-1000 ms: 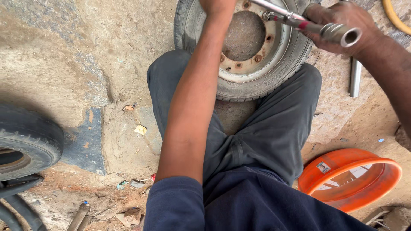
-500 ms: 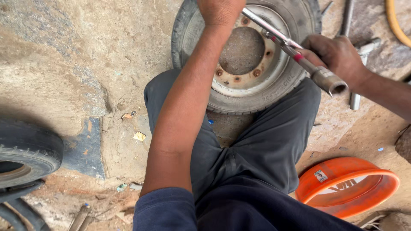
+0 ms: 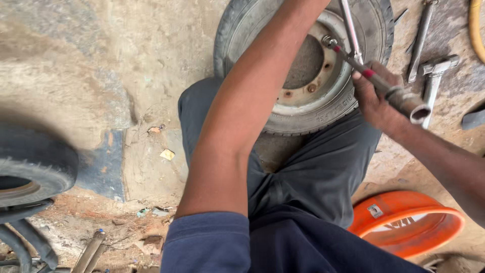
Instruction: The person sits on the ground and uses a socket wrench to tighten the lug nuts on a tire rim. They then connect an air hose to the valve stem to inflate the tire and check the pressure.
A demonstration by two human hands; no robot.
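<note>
A small wheel [image 3: 323, 108] with a worn tyre and a rusty steel rim lies flat on the ground between my knees. My right hand [image 3: 375, 97] is closed around the handle of a metal cross wrench [image 3: 353, 53]. The wrench's far end sits on a lug nut [image 3: 328, 40] on the rim, and its socket end [image 3: 417, 112] sticks out past my fingers. My left forearm [image 3: 252, 101] reaches over the wheel, and that hand is cut off by the top edge of the frame.
An orange rim [image 3: 404, 227] lies by my right leg. A black tyre [image 3: 30, 167] sits at the left edge. Loose metal tools [image 3: 433, 71] and a yellow hose [image 3: 474, 25] lie on the dirt at the upper right. A pipe [image 3: 88, 250] lies at the lower left.
My right hand has swung the wrench handle down toward me, turning it about the lug nut. My left hand has slipped out of view at the top.
</note>
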